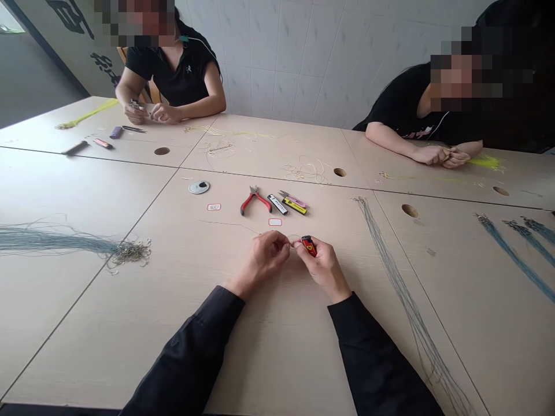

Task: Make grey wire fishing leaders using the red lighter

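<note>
Pinching cord (pixel 232 223) at fingertips | left hand (pixel 267 254) | right hand (pixel 324 267), holding lighter (pixel 309 245)

Fingers (pixel 284 249) pinching cord (pixel 226 223), red lighter (pixel 309 246) gripped; pliers (pixel 255 199) beyond

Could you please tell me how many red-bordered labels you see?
2: one label left of the red-handled pliers, another label beyond the left hand; more might be hidden.

A red lighter (pixel 309 247) with a black top tilts in the right hand (pixel 323 264). A thin cord (pixel 229 223) arcs across to the left hand (pixel 265 254), its tail trailing leftward.
</note>
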Demonstrator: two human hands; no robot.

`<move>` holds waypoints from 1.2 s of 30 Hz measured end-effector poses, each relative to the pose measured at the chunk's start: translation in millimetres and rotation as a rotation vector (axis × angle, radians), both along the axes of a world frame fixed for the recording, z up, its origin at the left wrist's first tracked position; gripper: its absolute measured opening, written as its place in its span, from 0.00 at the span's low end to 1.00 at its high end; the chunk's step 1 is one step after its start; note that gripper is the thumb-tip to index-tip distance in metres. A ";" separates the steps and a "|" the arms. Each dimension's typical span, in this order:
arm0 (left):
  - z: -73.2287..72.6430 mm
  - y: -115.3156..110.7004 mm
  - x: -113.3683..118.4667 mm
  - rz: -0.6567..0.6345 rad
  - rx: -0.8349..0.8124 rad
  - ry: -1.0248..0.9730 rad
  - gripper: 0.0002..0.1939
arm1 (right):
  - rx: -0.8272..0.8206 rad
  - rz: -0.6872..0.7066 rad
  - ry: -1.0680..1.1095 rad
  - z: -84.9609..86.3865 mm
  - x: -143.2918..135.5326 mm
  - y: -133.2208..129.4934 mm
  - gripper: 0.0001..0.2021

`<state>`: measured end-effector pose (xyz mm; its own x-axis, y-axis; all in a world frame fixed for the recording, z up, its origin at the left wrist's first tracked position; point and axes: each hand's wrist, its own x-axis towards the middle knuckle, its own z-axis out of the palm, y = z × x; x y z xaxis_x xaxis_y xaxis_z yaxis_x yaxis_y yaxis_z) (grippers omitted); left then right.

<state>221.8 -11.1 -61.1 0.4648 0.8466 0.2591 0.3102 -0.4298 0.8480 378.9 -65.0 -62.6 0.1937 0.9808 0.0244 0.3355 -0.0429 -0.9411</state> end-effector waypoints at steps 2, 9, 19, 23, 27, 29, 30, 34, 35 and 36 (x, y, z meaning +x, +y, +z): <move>0.2 -0.2 0.1 -0.001 0.002 0.006 0.05 | 0.024 -0.016 0.015 0.0 0.1 0.3 0.17; 1.0 -1.2 0.2 -0.012 0.019 0.018 0.04 | 0.009 -0.021 0.045 -0.3 -0.4 0.2 0.14; 1.0 -0.7 0.3 -0.049 0.003 0.046 0.05 | -0.002 0.005 0.037 -0.6 0.7 0.1 0.15; -1.3 -0.6 0.1 -0.061 0.003 0.024 0.05 | -0.003 0.007 0.027 -2.0 1.5 0.9 0.16; -2.0 -0.3 -0.2 -0.024 -0.082 -0.031 0.06 | 0.019 -0.023 0.043 -1.1 1.1 0.4 0.18; -1.3 -0.1 0.1 0.010 -0.124 -0.052 0.08 | 0.012 -0.024 0.042 0.0 0.6 0.2 0.18; -0.7 0.1 0.3 0.024 -0.143 -0.056 0.09 | 0.003 -0.017 0.044 0.6 0.4 0.1 0.17; 2.8 0.1 1.4 0.051 -0.165 -0.054 0.11 | -0.024 0.011 0.053 1.4 0.4 0.4 0.15; 3.5 0.0 1.6 0.053 -0.160 -0.050 0.11 | -0.025 0.013 0.052 1.2 0.5 0.4 0.15; 4.1 -0.1 1.7 0.052 -0.154 -0.045 0.11 | -0.023 0.015 0.051 0.7 0.7 0.5 0.15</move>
<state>223.5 -11.2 -57.0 0.4103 0.9005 0.1437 0.2887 -0.2778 0.9162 379.6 -64.5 -61.9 0.1795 0.9837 -0.0082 0.2882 -0.0605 -0.9557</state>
